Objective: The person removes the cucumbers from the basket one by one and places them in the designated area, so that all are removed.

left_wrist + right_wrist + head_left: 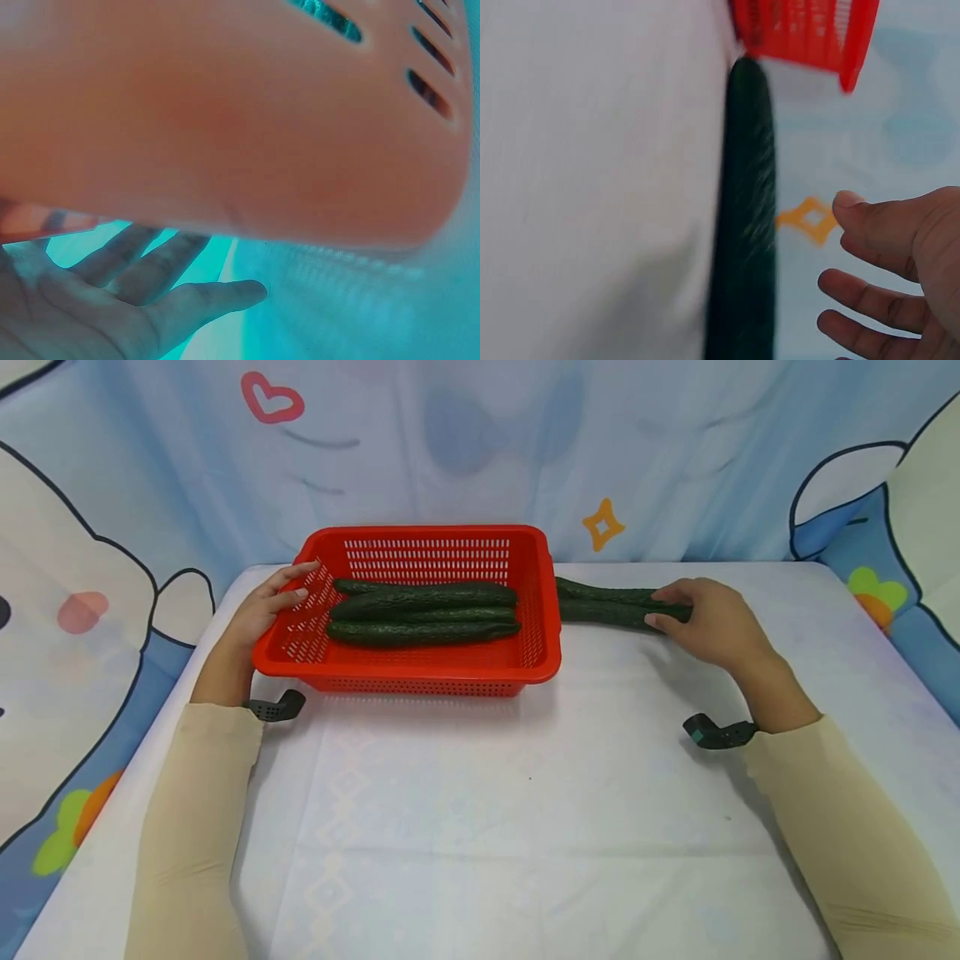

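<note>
A red plastic basket (420, 681) with slotted walls holds several dark green cucumbers (423, 633) lying lengthwise. At its left end my left hand (262, 610) rests on the rim with its fingers over the edge. The left wrist view shows that hand's fingers (202, 300) spread out below the basket's wall (225, 135). To the right of the basket, two cucumbers (607, 612) lie side by side on the table. My right hand (712, 614) is over their right ends, thumb and fingers apart. In the right wrist view, the fingers (870, 300) are spread beside the near cucumber (742, 217).
A white cloth covers the table (525, 827). Behind it hangs a light blue printed curtain (675, 460) with cartoon figures. The basket's right end stands close against the left ends of the two cucumbers. A dark wrist camera (720, 732) sits at each wrist.
</note>
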The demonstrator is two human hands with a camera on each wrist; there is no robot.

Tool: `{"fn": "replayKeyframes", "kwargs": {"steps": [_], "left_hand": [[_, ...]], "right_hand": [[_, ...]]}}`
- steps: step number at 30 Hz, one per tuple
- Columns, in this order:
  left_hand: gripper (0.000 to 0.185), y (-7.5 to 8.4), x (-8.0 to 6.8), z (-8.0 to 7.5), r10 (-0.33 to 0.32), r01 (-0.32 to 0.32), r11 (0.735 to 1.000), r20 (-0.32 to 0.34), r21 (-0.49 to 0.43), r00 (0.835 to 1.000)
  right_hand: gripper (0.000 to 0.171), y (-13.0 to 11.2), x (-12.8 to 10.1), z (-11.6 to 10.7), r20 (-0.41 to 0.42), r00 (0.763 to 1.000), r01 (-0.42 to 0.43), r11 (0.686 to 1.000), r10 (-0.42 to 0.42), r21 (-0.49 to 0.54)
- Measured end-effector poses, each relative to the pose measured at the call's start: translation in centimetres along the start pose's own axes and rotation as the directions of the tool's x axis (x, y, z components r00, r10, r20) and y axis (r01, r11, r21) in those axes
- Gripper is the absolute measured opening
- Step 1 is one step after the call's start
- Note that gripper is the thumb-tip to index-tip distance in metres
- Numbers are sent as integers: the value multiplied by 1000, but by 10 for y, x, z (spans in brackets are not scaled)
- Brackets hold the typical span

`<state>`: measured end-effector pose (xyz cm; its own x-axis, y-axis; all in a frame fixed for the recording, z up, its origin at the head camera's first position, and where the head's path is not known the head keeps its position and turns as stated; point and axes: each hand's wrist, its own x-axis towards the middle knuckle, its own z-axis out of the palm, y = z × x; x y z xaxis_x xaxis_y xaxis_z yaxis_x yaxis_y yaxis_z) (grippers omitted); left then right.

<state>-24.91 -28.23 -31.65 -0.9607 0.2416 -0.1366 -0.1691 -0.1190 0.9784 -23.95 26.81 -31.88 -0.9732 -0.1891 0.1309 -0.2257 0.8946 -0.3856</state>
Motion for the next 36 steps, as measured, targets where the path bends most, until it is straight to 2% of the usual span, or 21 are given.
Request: {"fn": "replayKeyframes", "kwargs": {"steps": [3,7,13,18,21,24,29,32,36], "left_hand": [[46,-2,1,-3,4,-4,1000,-4,15,1000],[46,-4,4,-4,15,-15,1000,2,18,1000],[45,-3,4,-3,14,-14,1000,-3,18,1000],[44,-2,3,-2,16,-16,1000,-21,26,1000],[45,-2,3,-2,20,-20,1000,-7,21,1000],[45,-3,3,-2,19,-19,1000,-3,15,1000],[44,-6,6,-3,22,-21,999,-12,40,1000],[44,-6,7,-3,17,-17,999,-17,49,1000],[44,-6,6,-5,15,-14,998,-26,57,1000]], "right_hand": [[44,-24,-7,-3,-51,996,72,997,-71,13],[36,-58,-19,-5,-118,979,169,986,-168,-2],[26,-105,-36,5,-157,933,327,945,-325,-16],[24,-139,-33,13,-164,896,425,904,-412,46],[24,-158,-24,19,-97,893,447,892,-440,69],[25,-177,-15,30,23,890,452,889,-455,74],[26,-205,2,48,222,884,401,911,-411,90],[29,-217,12,55,295,883,360,930,-365,75],[33,-226,26,61,382,865,330,942,-326,57]]}}
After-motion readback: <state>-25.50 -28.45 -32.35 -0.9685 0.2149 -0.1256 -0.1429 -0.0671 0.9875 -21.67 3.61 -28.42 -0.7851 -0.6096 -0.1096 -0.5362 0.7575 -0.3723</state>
